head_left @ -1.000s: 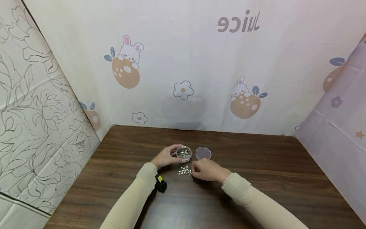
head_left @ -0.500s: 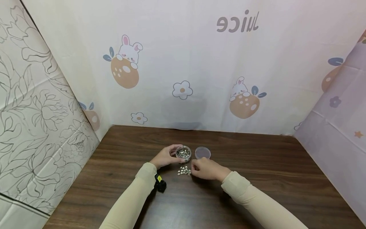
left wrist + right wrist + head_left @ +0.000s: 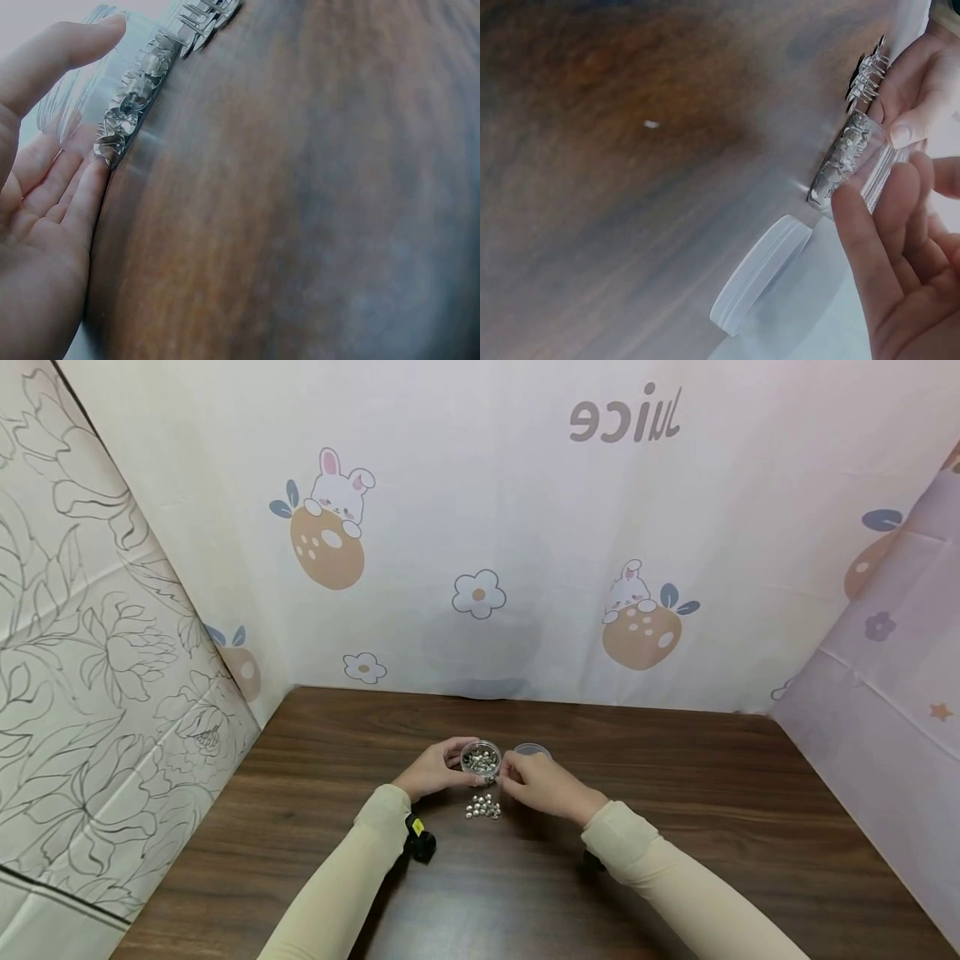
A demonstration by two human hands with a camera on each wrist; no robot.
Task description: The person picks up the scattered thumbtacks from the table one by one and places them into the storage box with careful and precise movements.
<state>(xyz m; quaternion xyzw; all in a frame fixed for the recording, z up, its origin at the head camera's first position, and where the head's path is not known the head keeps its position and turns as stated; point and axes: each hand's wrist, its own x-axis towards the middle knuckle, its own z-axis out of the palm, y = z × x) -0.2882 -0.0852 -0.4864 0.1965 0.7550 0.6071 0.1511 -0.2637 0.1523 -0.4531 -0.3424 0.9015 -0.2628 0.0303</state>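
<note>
My left hand [image 3: 437, 770] grips a clear round jar [image 3: 877, 161] from its left side, thumb in front and fingers behind. Silver pronged studs [image 3: 135, 90] fill the lower part of the jar, which stands on the table without its lid. My right hand [image 3: 546, 783] is at the jar's right rim, fingers bent and thumb close to them. Its thumb and index fingertips are hidden, so I cannot see whether a stud is between them. A small pile of loose studs [image 3: 482, 807] lies on the table just in front of the jar.
The clear round lid [image 3: 761, 274] lies on the wooden table [image 3: 712, 793], right of the jar and partly behind my right hand in the head view. A patterned curtain [image 3: 480, 510] hangs along the table's back edge.
My right hand has moved from the loose pile up and away to the jar's rim, covering more of the lid. My left hand and the jar stay in place.
</note>
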